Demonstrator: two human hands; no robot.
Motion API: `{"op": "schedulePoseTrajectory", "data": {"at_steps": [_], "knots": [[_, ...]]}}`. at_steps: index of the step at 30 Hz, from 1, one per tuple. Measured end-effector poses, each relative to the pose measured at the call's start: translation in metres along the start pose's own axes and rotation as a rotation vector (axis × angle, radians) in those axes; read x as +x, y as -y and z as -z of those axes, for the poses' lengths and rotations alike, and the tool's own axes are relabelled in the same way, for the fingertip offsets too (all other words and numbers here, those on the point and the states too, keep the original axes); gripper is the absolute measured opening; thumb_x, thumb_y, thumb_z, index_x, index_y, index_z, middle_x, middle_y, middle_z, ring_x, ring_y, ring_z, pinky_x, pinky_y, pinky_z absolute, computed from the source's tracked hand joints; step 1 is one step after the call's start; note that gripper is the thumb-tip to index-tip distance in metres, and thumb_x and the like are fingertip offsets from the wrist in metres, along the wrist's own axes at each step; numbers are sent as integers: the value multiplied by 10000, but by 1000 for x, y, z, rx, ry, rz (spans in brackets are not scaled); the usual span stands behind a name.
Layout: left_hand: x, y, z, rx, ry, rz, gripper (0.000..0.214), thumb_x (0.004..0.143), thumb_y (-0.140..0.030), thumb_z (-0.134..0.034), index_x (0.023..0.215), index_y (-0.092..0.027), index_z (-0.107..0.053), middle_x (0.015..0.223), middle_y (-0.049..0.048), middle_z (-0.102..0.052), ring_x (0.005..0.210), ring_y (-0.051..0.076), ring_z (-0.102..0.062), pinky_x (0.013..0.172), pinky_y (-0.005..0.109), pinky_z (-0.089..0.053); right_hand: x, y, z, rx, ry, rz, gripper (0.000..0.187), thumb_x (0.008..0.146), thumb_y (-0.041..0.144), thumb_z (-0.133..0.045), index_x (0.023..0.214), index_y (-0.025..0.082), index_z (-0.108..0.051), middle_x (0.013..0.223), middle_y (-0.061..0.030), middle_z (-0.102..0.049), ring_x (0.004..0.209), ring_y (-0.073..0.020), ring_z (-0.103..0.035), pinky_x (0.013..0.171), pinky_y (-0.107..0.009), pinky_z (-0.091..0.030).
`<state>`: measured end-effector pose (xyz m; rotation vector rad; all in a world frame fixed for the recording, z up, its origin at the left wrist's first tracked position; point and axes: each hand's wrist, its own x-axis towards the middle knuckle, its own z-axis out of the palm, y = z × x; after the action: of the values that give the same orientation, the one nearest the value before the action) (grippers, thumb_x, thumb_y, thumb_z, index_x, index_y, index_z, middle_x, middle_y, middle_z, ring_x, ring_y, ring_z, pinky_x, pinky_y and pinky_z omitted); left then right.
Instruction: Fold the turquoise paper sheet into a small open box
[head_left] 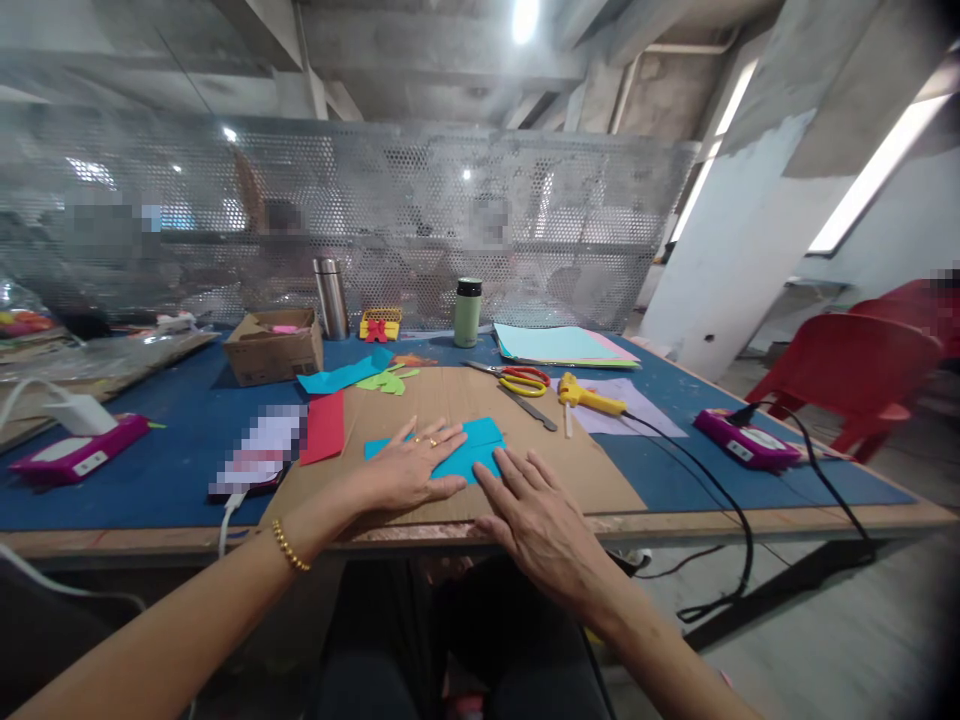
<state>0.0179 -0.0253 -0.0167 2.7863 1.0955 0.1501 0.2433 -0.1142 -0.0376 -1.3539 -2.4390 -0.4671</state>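
A piece of blue paper (pixel 480 436) lies flat on a cardboard sheet (pixel 600 478) at the table's front, with a crease or fold edge across it. My left hand (pixel 414 466) rests flat over its left part, fingers stretched to the right. On its lower right edge lie the spread fingertips of my right hand (pixel 531 502). Neither hand grips anything. Left of the left hand is a piece of red paper (pixel 322 428). Behind it are another blue paper strip (pixel 346 374) and light green paper scraps (pixel 390 380).
Scissors (pixel 523 380), a dark flat blade (pixel 531 410) and a yellow glue gun (pixel 592 398) lie right of centre. Coloured sheets (pixel 559 343), a green tumbler (pixel 467 315), a steel flask (pixel 331 300) and a cardboard box (pixel 274 350) stand behind. Purple power strips (pixel 746 440) flank both sides.
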Motion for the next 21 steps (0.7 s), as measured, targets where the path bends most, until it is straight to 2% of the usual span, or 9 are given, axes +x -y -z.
{"op": "schedulePoseTrajectory", "data": {"at_steps": [7,12,15,19,21], "knots": [[0,2,-1,-6,-17,-25,770,945,-710,-280,1574,-272,-208,1650,53,-185,1529,248,-132,1227,498,-44,-3,-4,7,-57,-26,-22,530,994,489,-450,1341,110,-577,1370,-192,-596,1327,-309,-494,1172,-538,-301],[0,-2,3,-9,16,-2,747,956,-681,-291,1568,-257,-228,1648,59,-184,1529,258,-131,1224,509,-46,-5,-4,9,-134,-48,-35,481,968,517,-488,1152,106,-656,1182,-183,-676,1158,-308,-591,1144,-532,-335],[0,1,2,-25,6,-12,771,946,-705,-282,1571,-257,-222,1651,57,-172,1532,258,-114,1224,527,-22,-11,-11,8,-207,-90,-65,525,973,520,-469,1172,65,-637,1202,-217,-664,1155,-328,-588,1123,-543,-349],[1,3,-1,-41,-7,-20,793,934,-730,-267,1573,-263,-215,1650,58,-172,1531,262,-115,1221,548,-21,-11,-15,21,-211,-65,-121,438,986,504,-454,1034,131,-679,1063,-171,-705,1065,-309,-622,1082,-555,-379],[1,3,-1,-39,2,-18,794,936,-723,-278,1575,-257,-210,1650,58,-170,1531,263,-115,1221,552,-21,-4,-10,26,-180,-105,-106,466,991,501,-438,1115,118,-672,1177,-196,-681,1169,-327,-585,1099,-553,-371]]}}
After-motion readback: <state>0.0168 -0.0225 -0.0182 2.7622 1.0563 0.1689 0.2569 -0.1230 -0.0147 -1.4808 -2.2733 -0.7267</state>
